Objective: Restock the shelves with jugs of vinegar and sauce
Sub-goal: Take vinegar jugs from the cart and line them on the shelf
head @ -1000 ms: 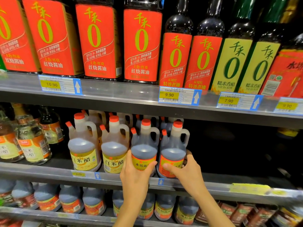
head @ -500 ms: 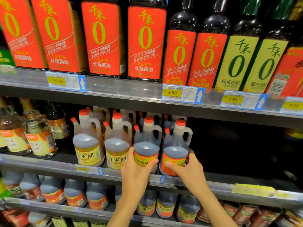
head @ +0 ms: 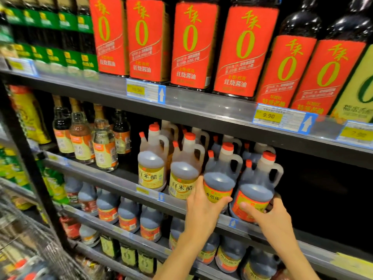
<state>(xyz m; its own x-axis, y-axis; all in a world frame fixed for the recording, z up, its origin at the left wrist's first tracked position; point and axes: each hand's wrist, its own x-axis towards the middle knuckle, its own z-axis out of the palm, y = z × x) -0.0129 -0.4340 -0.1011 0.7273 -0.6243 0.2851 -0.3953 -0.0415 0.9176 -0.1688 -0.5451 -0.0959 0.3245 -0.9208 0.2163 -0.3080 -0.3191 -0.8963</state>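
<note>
On the middle shelf (head: pixel 113 179) of a supermarket condiment aisle, a person's two bare hands hold a pair of dark vinegar jugs standing side by side at the shelf's front edge. The left hand (head: pixel 203 207) wraps its fingers and thumb around the lower body of the left jug (head: pixel 220 178) — orange-yellow label, red cap, moulded handle — while the right hand (head: pixel 270 217) curls around the base of the right jug (head: pixel 256 190), thumb lying across its orange label. Both jugs stand upright and touch each other, with more of the same kind ranked behind them. Just to their left stand two white rice vinegar jugs (head: pixel 151 166) with yellow labels, and farther left a cluster of small glass bottles (head: pixel 105 150). To the right of the held jugs the shelf recedes into shadow. Above, tall bottles of soy sauce (head: pixel 189 43) with red labels line the upper shelf, over yellow price tags (head: pixel 268 116) — below, another row of dark jugs (head: pixel 129 215) fills the lower shelf. A wire cart (head: pixel 30 239) shows, blurred, at lower left
</note>
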